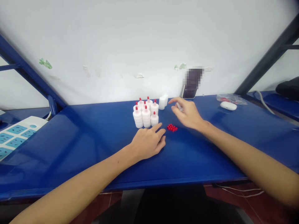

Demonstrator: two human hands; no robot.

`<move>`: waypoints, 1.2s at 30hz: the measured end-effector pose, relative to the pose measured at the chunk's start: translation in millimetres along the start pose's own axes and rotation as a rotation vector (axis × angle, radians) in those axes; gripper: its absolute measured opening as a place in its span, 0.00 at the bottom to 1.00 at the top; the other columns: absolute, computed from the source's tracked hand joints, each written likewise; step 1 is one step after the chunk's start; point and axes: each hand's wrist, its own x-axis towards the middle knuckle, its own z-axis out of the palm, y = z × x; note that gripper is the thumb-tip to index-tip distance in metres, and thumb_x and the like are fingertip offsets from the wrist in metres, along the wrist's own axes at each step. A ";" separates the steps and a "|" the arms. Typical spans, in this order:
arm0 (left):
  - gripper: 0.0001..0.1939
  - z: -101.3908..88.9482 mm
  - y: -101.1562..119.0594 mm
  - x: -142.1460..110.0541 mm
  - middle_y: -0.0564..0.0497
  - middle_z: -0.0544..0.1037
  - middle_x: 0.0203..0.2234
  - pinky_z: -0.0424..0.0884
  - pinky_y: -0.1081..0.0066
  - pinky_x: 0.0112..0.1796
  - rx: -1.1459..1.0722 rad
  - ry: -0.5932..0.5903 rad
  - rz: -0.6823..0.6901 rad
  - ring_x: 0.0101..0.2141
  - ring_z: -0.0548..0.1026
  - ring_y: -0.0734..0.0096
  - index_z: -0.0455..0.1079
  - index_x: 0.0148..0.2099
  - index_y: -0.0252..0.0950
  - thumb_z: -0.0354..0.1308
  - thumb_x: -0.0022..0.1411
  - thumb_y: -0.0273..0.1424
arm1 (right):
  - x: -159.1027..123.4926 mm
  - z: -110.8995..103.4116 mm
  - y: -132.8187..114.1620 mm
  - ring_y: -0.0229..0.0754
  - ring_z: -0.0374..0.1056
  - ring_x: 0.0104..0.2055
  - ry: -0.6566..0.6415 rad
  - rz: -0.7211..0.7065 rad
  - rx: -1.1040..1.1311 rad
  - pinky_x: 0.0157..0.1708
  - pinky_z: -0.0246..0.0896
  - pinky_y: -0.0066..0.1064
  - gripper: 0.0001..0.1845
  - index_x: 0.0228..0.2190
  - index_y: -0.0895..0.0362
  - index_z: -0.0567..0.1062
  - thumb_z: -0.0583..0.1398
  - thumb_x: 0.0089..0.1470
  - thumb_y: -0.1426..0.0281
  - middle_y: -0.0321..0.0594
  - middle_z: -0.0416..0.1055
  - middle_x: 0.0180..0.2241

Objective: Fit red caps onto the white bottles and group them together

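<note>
Our L hand is palm down just L of the red cap pile, fingers slightly apart. Our R hand is curled beyond the pile & a bit R, index and thumb tips apart; a white bit shows inside the curl, but we can't tell if it's clamped. Next out, L of the pile & slightly beyond, we see white bottles w/ red tips bunched upright. Straight beyond the pile, plain white bottles stand nr the wall. Well R of the pile: white case, clear bag w/ red bits. Far L of it, power strip. Pile's on our blue bench.
</note>
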 end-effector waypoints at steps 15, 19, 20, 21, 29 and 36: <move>0.12 8.3 -17.9 7.4 0.50 0.74 0.31 0.68 0.70 0.37 -0.532 0.078 -0.002 0.33 0.71 0.70 0.70 0.36 0.34 0.48 0.69 0.30 | 18.6 17.1 43.9 0.49 0.66 0.46 0.032 0.057 0.164 0.47 0.66 0.44 0.23 0.52 0.54 0.68 0.58 0.54 0.65 0.46 0.63 0.47; 0.11 8.9 -19.3 8.2 0.49 0.76 0.36 0.69 0.70 0.36 -0.603 0.092 -0.046 0.35 0.72 0.70 0.72 0.42 0.34 0.49 0.68 0.29 | 37.6 16.2 35.3 0.47 0.70 0.44 0.109 0.016 0.267 0.46 0.70 0.41 0.28 0.54 0.54 0.65 0.61 0.52 0.64 0.46 0.66 0.48; 0.11 9.2 -19.4 8.2 0.49 0.76 0.37 0.69 0.70 0.36 -0.606 0.096 -0.051 0.34 0.72 0.71 0.73 0.42 0.34 0.49 0.68 0.29 | 43.5 15.7 32.4 0.46 0.71 0.44 0.119 0.019 0.277 0.46 0.70 0.40 0.28 0.53 0.55 0.65 0.62 0.51 0.65 0.46 0.67 0.47; 0.11 9.6 -19.4 8.1 0.49 0.76 0.37 0.68 0.70 0.36 -0.604 0.098 -0.052 0.34 0.72 0.71 0.73 0.42 0.34 0.49 0.68 0.29 | 49.3 15.3 29.5 0.46 0.72 0.43 0.128 0.027 0.281 0.46 0.70 0.40 0.28 0.52 0.56 0.66 0.63 0.50 0.65 0.45 0.68 0.47; 0.11 9.0 -16.0 4.4 0.51 0.74 0.30 0.66 0.71 0.35 -0.495 0.020 0.045 0.31 0.72 0.72 0.73 0.37 0.33 0.50 0.67 0.28 | 73.8 24.9 22.6 0.53 0.74 0.45 0.128 0.016 0.133 0.46 0.71 0.48 0.18 0.41 0.57 0.73 0.65 0.48 0.65 0.47 0.75 0.45; 0.09 9.9 -14.9 3.8 0.54 0.75 0.28 0.63 0.72 0.31 -0.411 -0.016 0.093 0.28 0.71 0.73 0.72 0.42 0.36 0.51 0.67 0.29 | 63.1 33.6 27.4 0.54 0.75 0.42 0.076 0.025 0.089 0.44 0.71 0.47 0.21 0.44 0.59 0.74 0.65 0.49 0.64 0.49 0.76 0.44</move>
